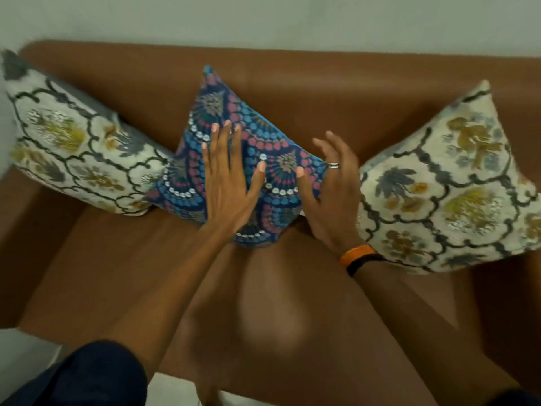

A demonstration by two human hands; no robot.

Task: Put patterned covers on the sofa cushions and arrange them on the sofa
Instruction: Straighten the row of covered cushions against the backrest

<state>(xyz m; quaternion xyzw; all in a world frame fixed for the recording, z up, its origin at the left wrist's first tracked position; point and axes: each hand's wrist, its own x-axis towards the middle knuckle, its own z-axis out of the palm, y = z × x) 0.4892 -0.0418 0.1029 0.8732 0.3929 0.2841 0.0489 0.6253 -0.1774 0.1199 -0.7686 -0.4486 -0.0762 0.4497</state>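
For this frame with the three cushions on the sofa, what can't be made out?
Head view only:
- Blue cushion: middle of its face hidden under the left hand; right edge behind the right hand.
- Left cream cushion: its far side cut by the frame edge.
- Sofa: seat front blurred; arms cut off.
- Cover closures: none visible.

The right hand (328, 189) wears a banded silver ring (333, 165). An orange-and-black wristband (358, 257) circles that wrist. A dark navy sleeve (87, 376) covers the left upper arm.

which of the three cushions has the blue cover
The middle cushion, under the left hand and beside the right hand. The left cushion and right cushion have cream covers.
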